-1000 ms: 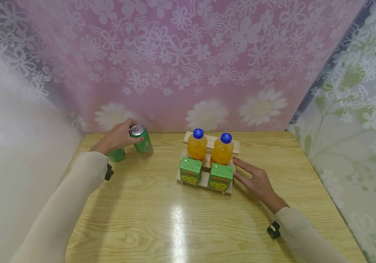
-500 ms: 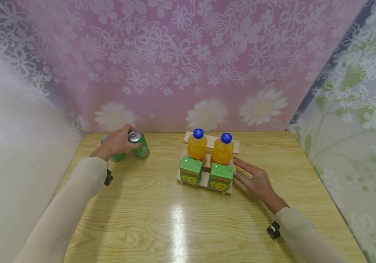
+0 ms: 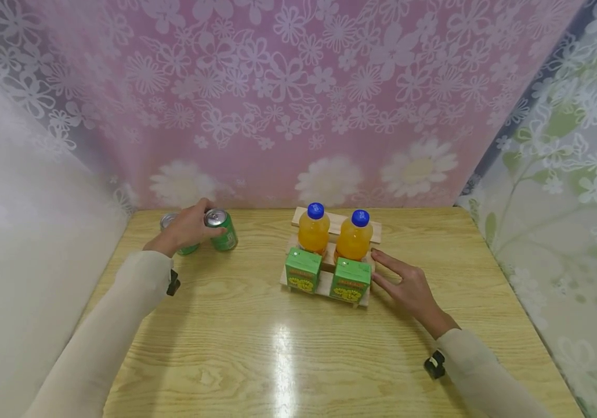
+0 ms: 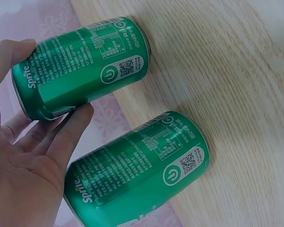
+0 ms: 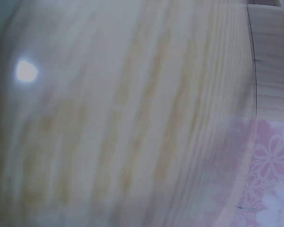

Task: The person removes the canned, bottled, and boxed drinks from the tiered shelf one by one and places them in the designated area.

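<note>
In the head view, my left hand [image 3: 188, 226] grips a green Sprite can [image 3: 223, 233] at its upper part. The left wrist view shows thumb and fingers around that can [image 4: 90, 66], its base at the wood. A second Sprite can [image 4: 146, 165] stands beside it, behind the hand and partly hidden in the head view. My right hand [image 3: 408, 287] has its thumb and index finger extended, fingertips at the right side of a stepped wooden rack [image 3: 337, 223]. Its upper step bears two orange-drink bottles [image 3: 313, 232] with blue caps; its lower step bears two green juice cartons [image 3: 349, 283].
The rack stands right of the cans on a wood-grain table [image 3: 235, 348]. A pink flowered curtain [image 3: 288, 104] rises along the back edge, with pale sheets at both sides. The right wrist view mostly holds a blurred wooden surface [image 5: 132, 118].
My left hand has brought the gripped can down and slightly nearer, then stopped. The right hand, the rack and its drinks have stayed in place.
</note>
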Action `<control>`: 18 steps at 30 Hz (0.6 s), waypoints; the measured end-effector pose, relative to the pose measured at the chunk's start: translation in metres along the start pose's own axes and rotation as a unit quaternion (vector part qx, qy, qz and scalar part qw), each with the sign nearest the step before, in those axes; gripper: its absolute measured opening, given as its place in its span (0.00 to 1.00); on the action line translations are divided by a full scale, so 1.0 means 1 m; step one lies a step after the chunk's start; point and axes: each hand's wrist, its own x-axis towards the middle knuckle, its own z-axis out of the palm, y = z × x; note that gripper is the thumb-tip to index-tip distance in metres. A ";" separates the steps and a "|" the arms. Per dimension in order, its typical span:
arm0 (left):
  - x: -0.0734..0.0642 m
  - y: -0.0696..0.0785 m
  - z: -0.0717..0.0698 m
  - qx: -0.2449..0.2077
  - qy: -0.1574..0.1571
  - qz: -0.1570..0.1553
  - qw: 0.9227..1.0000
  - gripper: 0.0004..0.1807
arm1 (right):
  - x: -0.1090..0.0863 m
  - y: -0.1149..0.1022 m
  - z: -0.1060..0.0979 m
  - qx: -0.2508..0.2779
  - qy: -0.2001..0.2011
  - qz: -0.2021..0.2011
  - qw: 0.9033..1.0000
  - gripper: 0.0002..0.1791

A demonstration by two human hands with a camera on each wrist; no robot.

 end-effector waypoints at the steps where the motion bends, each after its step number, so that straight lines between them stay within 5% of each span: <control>1: 0.000 0.000 0.000 0.001 -0.001 0.001 1.000 0.43 | 0.000 0.000 0.000 -0.001 0.000 0.000 1.000 0.33; 11: -0.003 0.001 -0.001 0.016 0.004 0.022 1.000 0.47 | -0.001 -0.001 -0.001 -0.005 0.002 -0.002 1.000 0.34; 18: -0.007 0.002 -0.004 -0.031 0.011 0.044 0.999 0.45 | 0.000 -0.001 -0.001 -0.005 0.001 -0.004 1.000 0.34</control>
